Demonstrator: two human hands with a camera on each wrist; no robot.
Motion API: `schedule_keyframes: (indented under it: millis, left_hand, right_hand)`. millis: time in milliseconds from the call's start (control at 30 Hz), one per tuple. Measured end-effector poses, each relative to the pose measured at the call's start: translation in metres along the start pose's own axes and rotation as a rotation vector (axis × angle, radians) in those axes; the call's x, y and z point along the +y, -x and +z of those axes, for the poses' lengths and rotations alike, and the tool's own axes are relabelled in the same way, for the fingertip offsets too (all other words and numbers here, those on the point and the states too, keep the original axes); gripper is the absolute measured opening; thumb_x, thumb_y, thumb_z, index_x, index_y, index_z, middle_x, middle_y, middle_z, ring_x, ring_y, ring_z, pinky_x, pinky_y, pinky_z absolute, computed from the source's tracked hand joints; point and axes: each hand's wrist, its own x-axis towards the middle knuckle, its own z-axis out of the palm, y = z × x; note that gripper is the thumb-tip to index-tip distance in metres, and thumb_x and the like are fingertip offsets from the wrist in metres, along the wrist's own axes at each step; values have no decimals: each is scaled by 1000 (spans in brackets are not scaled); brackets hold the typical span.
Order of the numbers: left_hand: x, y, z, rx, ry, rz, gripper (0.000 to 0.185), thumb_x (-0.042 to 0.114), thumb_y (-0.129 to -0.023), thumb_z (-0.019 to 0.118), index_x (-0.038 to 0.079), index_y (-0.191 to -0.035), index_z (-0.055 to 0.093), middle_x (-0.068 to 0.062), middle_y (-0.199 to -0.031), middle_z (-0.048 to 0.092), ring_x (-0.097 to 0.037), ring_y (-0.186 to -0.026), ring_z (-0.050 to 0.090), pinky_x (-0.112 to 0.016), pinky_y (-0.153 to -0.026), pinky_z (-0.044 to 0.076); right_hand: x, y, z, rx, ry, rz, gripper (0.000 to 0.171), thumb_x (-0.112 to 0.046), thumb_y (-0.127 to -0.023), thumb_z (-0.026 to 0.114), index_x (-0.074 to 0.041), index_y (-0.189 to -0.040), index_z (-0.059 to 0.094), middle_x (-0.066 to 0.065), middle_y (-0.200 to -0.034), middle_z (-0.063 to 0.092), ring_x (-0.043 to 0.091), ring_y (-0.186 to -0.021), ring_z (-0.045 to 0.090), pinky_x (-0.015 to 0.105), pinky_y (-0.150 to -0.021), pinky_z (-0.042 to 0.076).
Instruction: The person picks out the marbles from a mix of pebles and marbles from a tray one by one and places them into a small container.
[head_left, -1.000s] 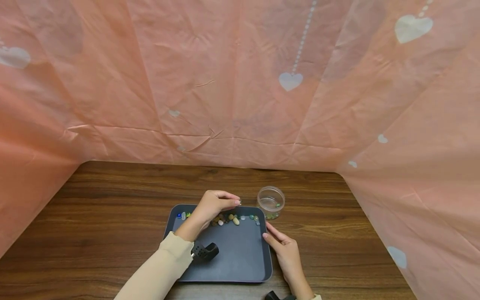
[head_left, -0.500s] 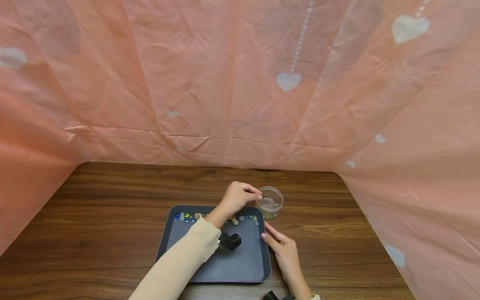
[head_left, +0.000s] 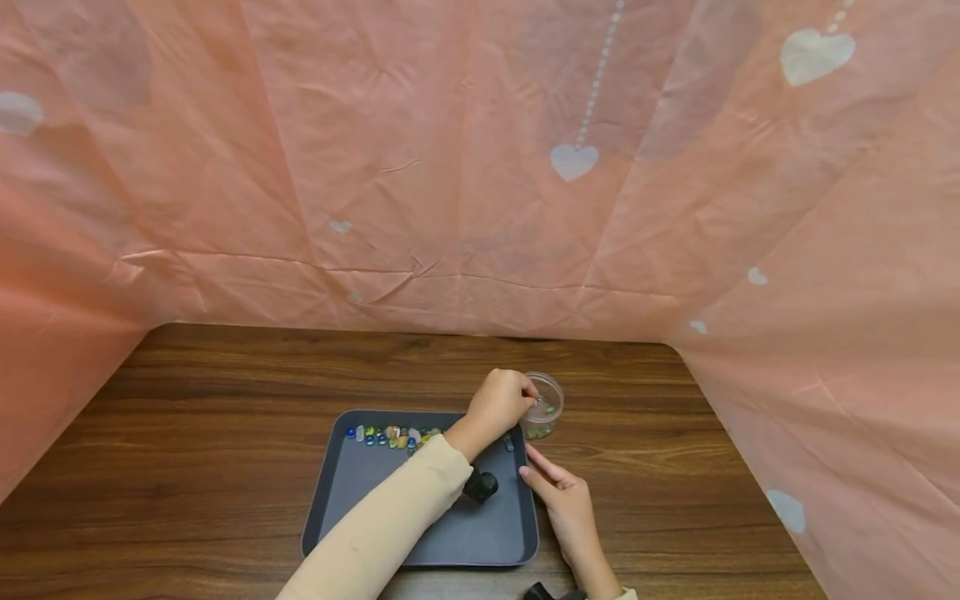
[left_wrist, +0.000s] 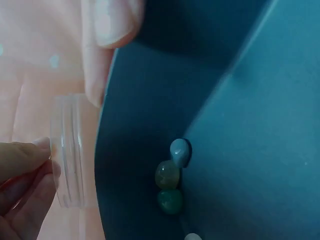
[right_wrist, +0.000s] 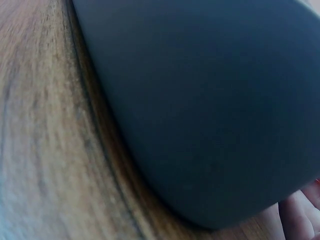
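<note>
Moved on quite a bit since a second ago: left hand (head_left: 501, 402) gone from the far edge of the tray over to the clear jar (head_left: 546, 406), fingertips now bunched right at the rim; sleeve stretched diagonally across the grey tray (head_left: 420, 546); head view shifted a touch too.

Looks like the drop-off step, i.e. carrying one small stone from the row to the jar; can't actually see the stone itself, hidden inside the pinch, so not sure whether already let go or not. Fingers curled together anyway, tips over or just inside the jar mouth; from the left wrist view, jar wall (left_wrist: 70, 150) sitting just beyond the tray edge with fingers on both sides of it.

Right hand (head_left: 564, 504) lying flat on the wooden table (head_left: 187, 417), fingers straight and relaxed, tips touching the tray's right rim, probably steadying it; holding nothing.

Rest of the stones (head_left: 390, 435) lined up along the tray's far wall, a few more near the right corner (left_wrist: 170, 180); a couple of greenish bits already in the jar bottom.

Next move, best guess: loosen the pinch directly above the opening, not on the rim; then back to the row for another one; careful not to nudge the jar.
</note>
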Motion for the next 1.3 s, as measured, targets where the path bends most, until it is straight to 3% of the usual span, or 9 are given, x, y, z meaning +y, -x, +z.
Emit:
schedule_keyframes:
  millis: [200,367,533,867,967,1100,1300]
  left_hand:
    - [0,1,-1,6,9,14,8,16,-90,74,13,-93,81,0,-97,77,-13,-89,70,-19,-67,52]
    - [-3,7,-15,75,139,24,7,13,-88,75,11,-91,81,-4,-95,78,-13,-79,68,-17,-61,48]
    - [-17,23,-31,111,252,0,8,15,-88,75,11,-91,81,-5,-94,78,-9,-66,64,-19,-57,48]
    - [-57,53,-41,214,260,-63,6,14,-84,78,11,-88,81,-2,-90,79,-20,-88,73,-33,-77,57]
    - [-65,60,-42,220,259,-106,6,14,-84,79,11,-87,82,-2,-89,79,-19,-88,73,-32,-76,57]
    - [-72,67,-45,217,271,-159,5,13,-83,79,11,-87,82,-3,-88,79,-16,-78,70,-27,-65,53]
    - [-76,72,-47,172,236,-200,5,15,-84,79,11,-83,81,-2,-83,78,-12,-76,68,-27,-67,53]
  right_hand:
    - [0,1,1,-6,-9,-3,40,-13,-90,73,-2,-128,66,13,-131,65,-2,-110,64,16,-85,53]
    - [-1,0,0,-1,10,-12,40,-15,-90,73,-4,-128,67,11,-132,65,-4,-111,62,15,-87,51]
    - [-1,0,1,0,5,-20,41,-15,-89,74,-4,-128,67,12,-131,65,-3,-109,64,16,-86,52]
    - [-2,-2,-3,13,21,-10,42,-16,-89,75,-4,-128,67,12,-131,65,-5,-109,63,15,-86,52]
    - [-2,-2,-2,6,18,-3,42,-16,-89,75,-4,-129,66,12,-131,64,-4,-108,63,16,-85,52]
    - [-2,-1,-2,-1,18,2,43,-16,-89,74,-4,-129,66,13,-131,64,-3,-107,64,17,-84,53]
    - [-2,-1,-2,5,23,-8,42,-16,-89,74,-4,-129,66,13,-131,64,-3,-107,65,16,-83,53]
